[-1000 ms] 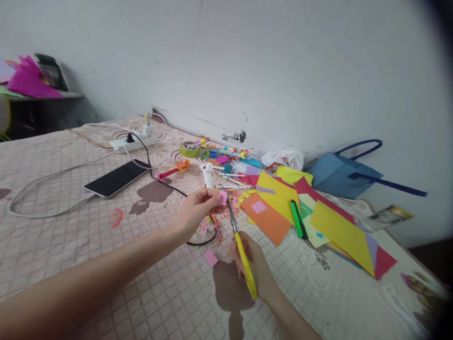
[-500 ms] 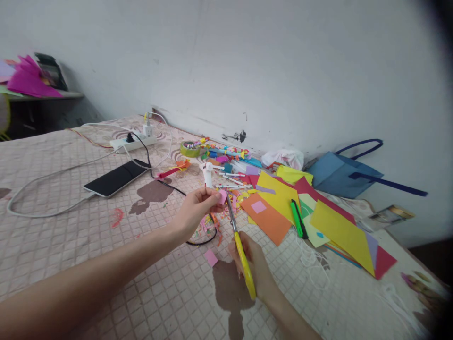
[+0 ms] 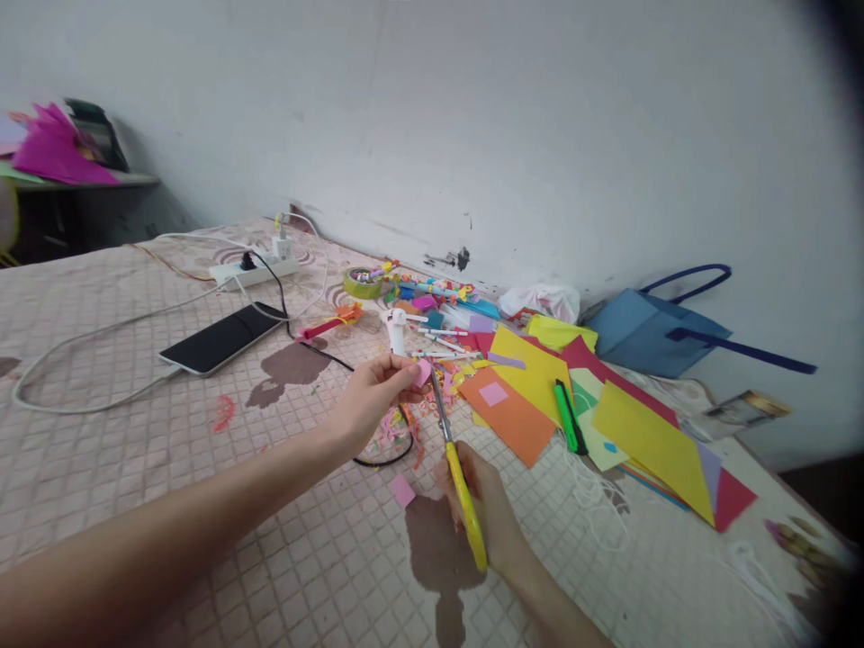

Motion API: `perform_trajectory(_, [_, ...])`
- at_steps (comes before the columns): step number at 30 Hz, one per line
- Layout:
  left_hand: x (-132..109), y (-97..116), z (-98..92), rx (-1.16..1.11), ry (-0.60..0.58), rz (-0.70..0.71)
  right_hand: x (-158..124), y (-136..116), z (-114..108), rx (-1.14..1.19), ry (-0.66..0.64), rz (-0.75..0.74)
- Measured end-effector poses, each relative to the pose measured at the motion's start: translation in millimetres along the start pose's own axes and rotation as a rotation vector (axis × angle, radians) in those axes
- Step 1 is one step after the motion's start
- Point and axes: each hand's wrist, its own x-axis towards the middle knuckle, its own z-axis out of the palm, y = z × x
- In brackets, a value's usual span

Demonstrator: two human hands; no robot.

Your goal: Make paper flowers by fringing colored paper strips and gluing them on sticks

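Note:
Between the thumb and fingers of my left hand (image 3: 378, 396) is a small piece of pink paper (image 3: 423, 373). My right hand (image 3: 482, 495) grips the yellow handles of a pair of scissors (image 3: 454, 459), whose blades point up and away from me. The blade tips are at the right edge of the pink piece; whether they touch it I cannot tell. Below my hands a pink paper square (image 3: 403, 490) lies on the tablecloth, and another pink square (image 3: 493, 393) rests on an orange sheet (image 3: 517, 427). Colourful paper scraps (image 3: 395, 430) are strewn under my left hand.
A green cutter knife (image 3: 571, 418) lies by yellow sheets (image 3: 654, 445) on the right, near white string (image 3: 598, 504). Behind my hands stands a white glue gun (image 3: 396, 331). To the left are a phone (image 3: 222, 340), a power strip (image 3: 253, 273) and cables. A blue bag (image 3: 658, 331) leans near the wall.
Almost nothing differs. My left hand and the pink piece have shifted very slightly left; the scissors stay at its edge.

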Motion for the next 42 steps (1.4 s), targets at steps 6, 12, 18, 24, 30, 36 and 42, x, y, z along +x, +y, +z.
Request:
perform_trajectory(6, [-0.6, 3.0, 1.3, -0.01, 0.012, -0.007, -0.9, 3.4, -0.5, -0.03, 0.004, -0.01])
perform_trajectory(12, [0.2, 5.1, 0.2, 0.001, 0.009, -0.013, 0.4, 4.4, -0.5, -0.014, -0.016, 0.03])
perform_trajectory(18, [4.5, 7.2, -4.8, 0.022, -0.033, -0.027, 1.7, 16.0, -9.0, -0.014, -0.143, 0.0])
perform_trajectory(24, [6.1, 10.5, -6.0, 0.019, -0.07, -0.028, 2.2, 19.4, -14.6, -0.024, -0.15, -0.05])
perform_trajectory(30, [7.1, 10.2, -7.3, 0.026, -0.074, -0.032, 2.0, 16.0, -15.2, -0.049, -0.139, -0.056])
perform_trajectory(36, [7.1, 9.5, -7.3, 0.023, -0.078, -0.029, 3.7, 16.8, -14.4, -0.077, -0.121, -0.047])
perform_trajectory(42, [7.0, 9.9, -6.7, 0.022, -0.07, -0.029, 3.0, 15.5, -14.3, -0.083, -0.11, -0.045])
